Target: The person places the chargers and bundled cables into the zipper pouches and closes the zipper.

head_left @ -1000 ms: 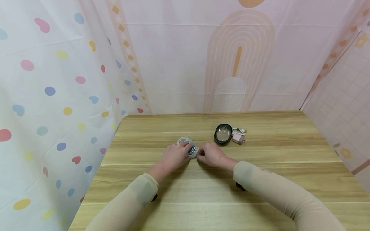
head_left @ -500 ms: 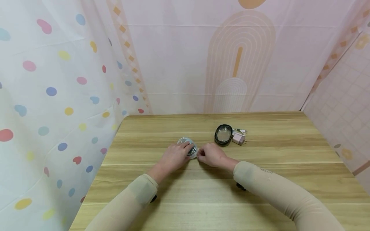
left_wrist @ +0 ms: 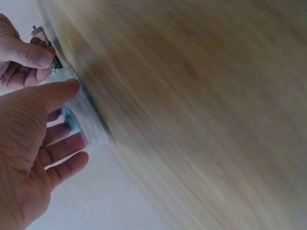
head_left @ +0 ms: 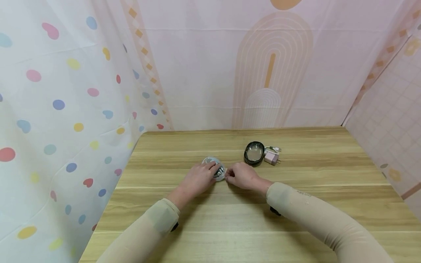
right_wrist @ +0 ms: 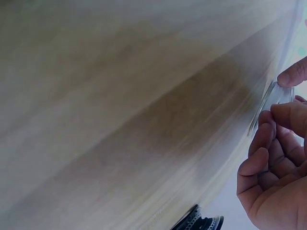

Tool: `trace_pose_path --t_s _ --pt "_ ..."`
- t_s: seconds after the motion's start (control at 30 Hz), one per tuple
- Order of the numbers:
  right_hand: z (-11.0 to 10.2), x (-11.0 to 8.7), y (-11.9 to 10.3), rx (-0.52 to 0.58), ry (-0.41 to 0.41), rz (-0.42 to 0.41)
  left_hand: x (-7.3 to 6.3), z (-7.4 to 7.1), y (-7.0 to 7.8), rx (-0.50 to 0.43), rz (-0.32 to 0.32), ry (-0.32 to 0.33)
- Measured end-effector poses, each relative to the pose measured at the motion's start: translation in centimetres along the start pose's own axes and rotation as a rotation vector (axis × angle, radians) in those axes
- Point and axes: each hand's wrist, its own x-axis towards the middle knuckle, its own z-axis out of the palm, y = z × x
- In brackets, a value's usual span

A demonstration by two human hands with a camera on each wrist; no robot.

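Gripping a clear case [left_wrist: 91, 117], left hand [head_left: 198, 176] over its left side, right hand [head_left: 242, 176] pinching its right edge

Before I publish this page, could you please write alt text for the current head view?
A person's left hand grips a small clear rounded case on a wooden table while the right hand pinches at its edge. Behind them, to the right, are a black-rimmed case, a pale pink charger and a white cable.

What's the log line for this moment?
left hand: holds clear round case | right hand: pinches at its edge | nearby: black-rimmed case, pink charger, white cable
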Motion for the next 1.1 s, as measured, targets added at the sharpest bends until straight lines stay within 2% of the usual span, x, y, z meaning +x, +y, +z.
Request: trace_pose_path --t_s 0.27,0.5,0.73,0.93,1.1 --pt "-0.4 0.2 0.6 -0.022 0.008 0.025 -0.3 0.0 -0.3 0.019 0.05 0.051" --pt "-0.6 0.4 1.4 -0.05 0.009 0.056 -0.4 0.0 -0.4 0.026 0.076 0.004" --pt "-0.8 0.6 1.7 -0.082 0.037 0.082 -0.6 -0.1 -0.5 0.045 0.098 0.007" --pt "-0.8 1.0 1.6 -0.087 0.048 0.109 -0.6 -0.1 -0.6 0.033 0.078 -0.012" --pt "-0.9 1.3 1.6 -0.093 0.061 0.111 -0.6 0.1 -0.7 0.022 0.078 0.001"
